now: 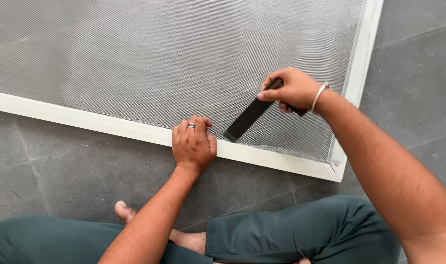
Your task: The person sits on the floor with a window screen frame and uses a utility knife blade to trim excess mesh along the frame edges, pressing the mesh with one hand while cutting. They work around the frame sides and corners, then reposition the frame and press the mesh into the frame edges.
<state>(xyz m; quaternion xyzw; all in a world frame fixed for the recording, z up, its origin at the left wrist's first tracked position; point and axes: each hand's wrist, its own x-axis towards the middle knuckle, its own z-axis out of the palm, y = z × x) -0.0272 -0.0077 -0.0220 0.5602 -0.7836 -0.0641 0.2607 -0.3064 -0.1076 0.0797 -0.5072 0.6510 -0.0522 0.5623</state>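
Keep the left hand [193,143] flat, fingers curled over the white frame [110,126] lying on the grey floor [61,171], pinning the mesh [159,54] just beside the tool tip. Hold the right hand [292,89] in a closed grip on the dark flat tool [247,118], blade angled low into the frame's inner edge. Press with short, even strokes, never piercing the mesh.

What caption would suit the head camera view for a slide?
Left hand presses on a white screen frame lying on grey floor tiles while right hand angles a dark flat tool into the mesh edge.
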